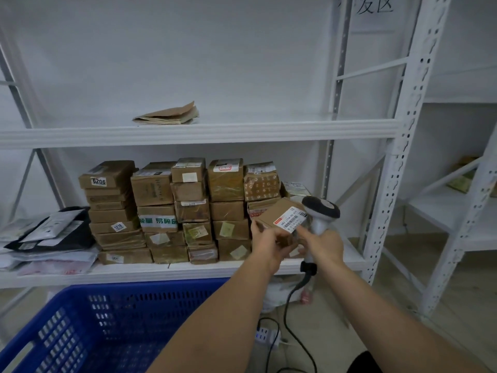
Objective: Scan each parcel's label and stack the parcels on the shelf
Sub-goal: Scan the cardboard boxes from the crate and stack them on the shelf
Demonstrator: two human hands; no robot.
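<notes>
Nearest the camera, a blue plastic basket (80,327) with slotted walls fills the lower left, and a black cable (289,313) runs across the floor past a white power strip (265,335).

Above the basket, both bare forearms reach toward the shelf. The left hand (269,244) grips a small brown cardboard parcel (277,220) by its near lower edge, fingers curled round it. The parcel is tilted, its long axis running from lower left up to upper right, and its broad face is turned up toward the camera. On that face sits a white label (290,219) with a red strip and a barcode, lined up along the same slant.

Just beside it, the right hand (321,244) is wrapped round the pale handle of a scanner (321,211). Its dark rounded head sits just right of the parcel's upper corner; which way its window faces cannot be told.

Behind the hands, on the white metal shelf (188,267), stand about 5 columns of taped brown boxes (188,208), with glossy wrinkled tape and small stickers. Left of them lie flat black and grey plastic mail bags (51,232).

On the shelf above, a folded brown paper envelope (166,115) lies flat.
</notes>
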